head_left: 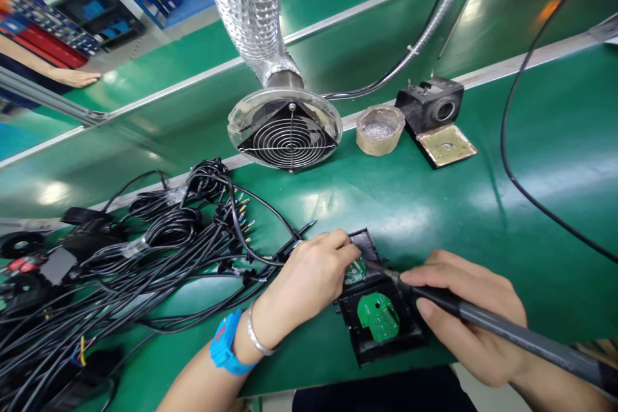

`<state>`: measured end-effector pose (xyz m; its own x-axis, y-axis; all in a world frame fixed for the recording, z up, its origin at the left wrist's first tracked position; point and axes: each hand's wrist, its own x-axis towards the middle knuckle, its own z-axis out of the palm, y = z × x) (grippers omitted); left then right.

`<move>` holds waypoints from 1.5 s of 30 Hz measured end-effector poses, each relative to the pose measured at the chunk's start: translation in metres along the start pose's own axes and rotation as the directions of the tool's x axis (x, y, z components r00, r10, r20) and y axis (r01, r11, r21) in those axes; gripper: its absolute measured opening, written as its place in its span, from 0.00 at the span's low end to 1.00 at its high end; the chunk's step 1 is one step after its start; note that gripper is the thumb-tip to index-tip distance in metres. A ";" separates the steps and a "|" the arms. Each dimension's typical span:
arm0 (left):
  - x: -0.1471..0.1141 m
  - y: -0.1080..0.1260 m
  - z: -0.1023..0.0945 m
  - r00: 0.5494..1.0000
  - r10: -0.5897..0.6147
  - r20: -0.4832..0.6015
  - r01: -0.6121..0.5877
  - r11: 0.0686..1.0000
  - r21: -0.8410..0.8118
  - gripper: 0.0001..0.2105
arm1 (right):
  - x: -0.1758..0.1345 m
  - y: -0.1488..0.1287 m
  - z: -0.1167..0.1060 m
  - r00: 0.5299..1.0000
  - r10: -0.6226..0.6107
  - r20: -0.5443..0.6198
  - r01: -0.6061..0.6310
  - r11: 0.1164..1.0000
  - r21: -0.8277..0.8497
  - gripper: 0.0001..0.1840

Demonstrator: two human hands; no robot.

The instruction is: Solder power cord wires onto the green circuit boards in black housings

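Observation:
My right hand [473, 315] grips a soldering iron [526, 333] like a pen, its tip pointing left at a small green circuit board [356, 271]. That board sits in the far part of a black plastic housing [364, 351]. A larger, rounded green circuit board [381, 320] lies in the near part. My left hand [313, 273] is closed in a pinch at the small board's left edge. What its fingertips hold is hidden. Black cables [203, 277] with stripped coloured ends run up beside and behind this hand.
A fume extractor hood [290, 135] hangs over the bench's far side on a foil duct [251, 6]. Right of it stand a round pot [380, 130] and a soldering iron stand [429, 103] with a sponge tray [447, 143]. Another person's hand [77, 77] shows at far left.

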<state>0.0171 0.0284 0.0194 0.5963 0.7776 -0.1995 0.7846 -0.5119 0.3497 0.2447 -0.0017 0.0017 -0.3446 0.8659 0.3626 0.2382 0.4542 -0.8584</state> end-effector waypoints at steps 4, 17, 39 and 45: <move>-0.001 -0.002 0.001 0.999 0.016 -0.035 -0.018 0.999 -0.049 0.12 | 0.002 0.000 0.003 0.999 -0.028 0.015 0.028 1.000 0.010 0.16; 0.001 0.000 -0.001 1.000 0.000 -0.016 0.000 1.000 0.006 0.12 | 0.002 0.004 0.003 0.999 -0.027 0.016 0.027 1.000 0.008 0.16; 0.006 -0.002 -0.001 0.999 0.025 -0.042 -0.024 0.999 0.039 0.11 | 0.010 -0.001 0.005 0.995 -0.100 -0.007 0.098 0.989 -0.106 0.15; 0.006 -0.002 -0.001 0.998 0.032 -0.045 -0.030 0.999 0.040 0.11 | 0.007 -0.001 0.007 0.991 -0.134 0.000 0.133 0.979 -0.152 0.16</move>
<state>0.0189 0.0347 0.0178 0.6128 0.7765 -0.1468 0.7725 -0.5494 0.3184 0.2359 0.0022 0.0031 -0.3737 0.7970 0.4745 0.3252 0.5917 -0.7377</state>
